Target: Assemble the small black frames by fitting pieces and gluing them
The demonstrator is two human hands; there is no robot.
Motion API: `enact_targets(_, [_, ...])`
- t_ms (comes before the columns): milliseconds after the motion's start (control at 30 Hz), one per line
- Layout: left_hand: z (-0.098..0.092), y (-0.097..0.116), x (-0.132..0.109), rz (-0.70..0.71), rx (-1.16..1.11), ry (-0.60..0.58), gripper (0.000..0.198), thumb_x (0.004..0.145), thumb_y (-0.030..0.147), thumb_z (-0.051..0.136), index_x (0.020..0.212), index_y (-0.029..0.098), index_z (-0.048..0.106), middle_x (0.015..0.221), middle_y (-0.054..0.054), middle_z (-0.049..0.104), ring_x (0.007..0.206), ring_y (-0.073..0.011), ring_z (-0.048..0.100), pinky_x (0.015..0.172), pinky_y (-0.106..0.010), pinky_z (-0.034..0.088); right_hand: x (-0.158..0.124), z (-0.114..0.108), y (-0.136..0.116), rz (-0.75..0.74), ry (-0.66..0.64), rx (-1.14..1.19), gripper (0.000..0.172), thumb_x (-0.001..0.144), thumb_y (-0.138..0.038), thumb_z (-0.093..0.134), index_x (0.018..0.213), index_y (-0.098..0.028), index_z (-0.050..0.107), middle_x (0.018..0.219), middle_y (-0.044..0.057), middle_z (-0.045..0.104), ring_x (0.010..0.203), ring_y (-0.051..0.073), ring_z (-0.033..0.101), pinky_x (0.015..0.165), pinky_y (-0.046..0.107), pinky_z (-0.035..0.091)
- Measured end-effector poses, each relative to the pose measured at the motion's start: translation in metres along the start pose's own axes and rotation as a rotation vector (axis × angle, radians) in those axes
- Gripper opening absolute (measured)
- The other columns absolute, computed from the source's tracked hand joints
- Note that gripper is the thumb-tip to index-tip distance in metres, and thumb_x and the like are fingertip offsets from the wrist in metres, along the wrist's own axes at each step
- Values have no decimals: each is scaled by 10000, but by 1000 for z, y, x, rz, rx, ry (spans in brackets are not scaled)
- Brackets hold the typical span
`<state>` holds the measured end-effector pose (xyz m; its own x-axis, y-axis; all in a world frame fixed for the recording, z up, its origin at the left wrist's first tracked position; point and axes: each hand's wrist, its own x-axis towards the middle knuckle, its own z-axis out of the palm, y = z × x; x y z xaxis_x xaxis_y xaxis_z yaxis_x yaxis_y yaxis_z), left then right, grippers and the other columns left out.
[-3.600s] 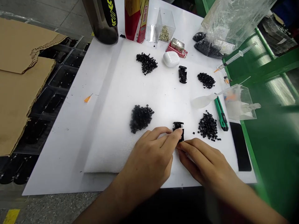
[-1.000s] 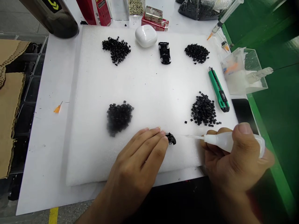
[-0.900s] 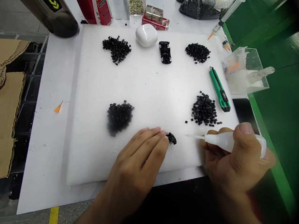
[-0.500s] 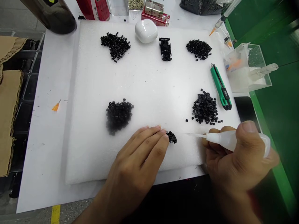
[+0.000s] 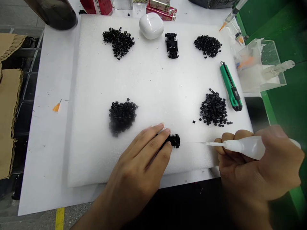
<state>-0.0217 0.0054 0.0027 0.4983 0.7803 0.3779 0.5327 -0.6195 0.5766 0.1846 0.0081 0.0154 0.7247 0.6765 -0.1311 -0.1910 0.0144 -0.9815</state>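
Note:
My left hand (image 5: 144, 159) lies over a small black toy car chassis (image 5: 176, 140), its fingers bent over the part and holding it against the white foam board (image 5: 153, 95). Only the chassis' right end shows clearly; the rest is under the fingers. In my right hand (image 5: 261, 169) is a white squeeze glue bottle (image 5: 247, 146), gripped with the thumb on top. Its thin nozzle points left at the chassis, with the tip apart from it. A second black chassis (image 5: 172, 46) rests at the far side of the board.
Piles of tiny black parts (image 5: 120, 43), (image 5: 207, 45) lie at the back, and piles of black squares (image 5: 122, 116), (image 5: 213, 108) nearer. A green utility knife (image 5: 231, 86), a glossy white case (image 5: 151, 26), a clear box (image 5: 273, 86) and an orange dispensing tip (image 5: 56, 107) are around.
My right hand has drawn the glue bottle to the right, away from the chassis. The left fingers have shifted, and the chassis now shows a flatter, wider end. The view has tilted slightly.

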Motion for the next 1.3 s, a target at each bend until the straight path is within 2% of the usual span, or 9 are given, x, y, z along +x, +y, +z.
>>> enact_targets(100, [-1,0,4,-30,-49,19,267,903,-85,628,1114,57,708,1259,-142,695,1279,-249,600,1133,-447,542,-2,4,-4,30,67,-32,295,593,-163,675,507,-239,403,510,-74,279,428,86,306,355,264,412])
enact_targets(200, [-1,1,7,-58,-82,18,242,890,-100,621,1045,59,717,1242,-148,681,1244,-260,594,1080,-454,561,-3,10,-4,26,63,-70,346,577,-208,711,485,-238,379,496,-77,291,425,81,305,376,283,451])
enact_targets(367, [-1,2,4,-43,-120,24,256,888,-93,643,1088,60,692,1289,-133,651,1211,-253,584,1023,-430,576,-3,11,-2,-50,-27,-106,389,657,-241,729,463,-224,393,466,-65,276,406,90,300,341,272,368])
enact_targets(500, [1,2,1,-62,-144,47,257,903,-75,653,1118,63,674,1288,-109,659,1212,-231,589,1040,-406,569,-4,9,0,-40,-12,-98,352,659,-190,707,471,-201,410,484,-56,294,417,83,328,364,259,406])
enact_targets(733, [2,3,2,-61,-130,71,217,917,-56,652,1084,78,683,1269,-101,675,1181,-221,612,1005,-391,588,-1,10,6,-96,-4,-52,402,641,-210,725,458,-203,368,484,-56,238,405,83,323,337,240,363])
enact_targets(833, [2,3,2,-52,-121,68,201,905,-62,665,1071,50,685,1255,-118,677,1177,-223,607,999,-382,589,-3,11,2,-61,-8,-104,408,664,-197,725,456,-206,375,480,-59,258,413,77,304,357,252,379])
enact_targets(1000, [1,2,2,-26,-90,54,214,899,-65,668,1072,58,690,1279,-122,667,1189,-234,604,1008,-399,590,-5,10,-3,-33,-2,-132,383,677,-236,739,460,-199,425,494,-46,303,433,94,372,366,261,406])
enact_targets(1167, [1,2,3,-21,-86,61,214,905,-55,669,1077,69,692,1266,-117,673,1187,-234,609,1005,-404,595,-4,12,5,-104,-19,-76,446,651,-208,750,459,-205,348,496,-69,219,392,60,269,318,231,326])
enact_targets(1300, [2,2,2,-24,-90,62,206,905,-58,671,1077,54,691,1253,-118,678,1190,-225,603,1005,-395,596,-2,11,8,-125,-2,-71,445,657,-225,744,463,-203,344,508,-66,196,388,70,298,303,219,307])
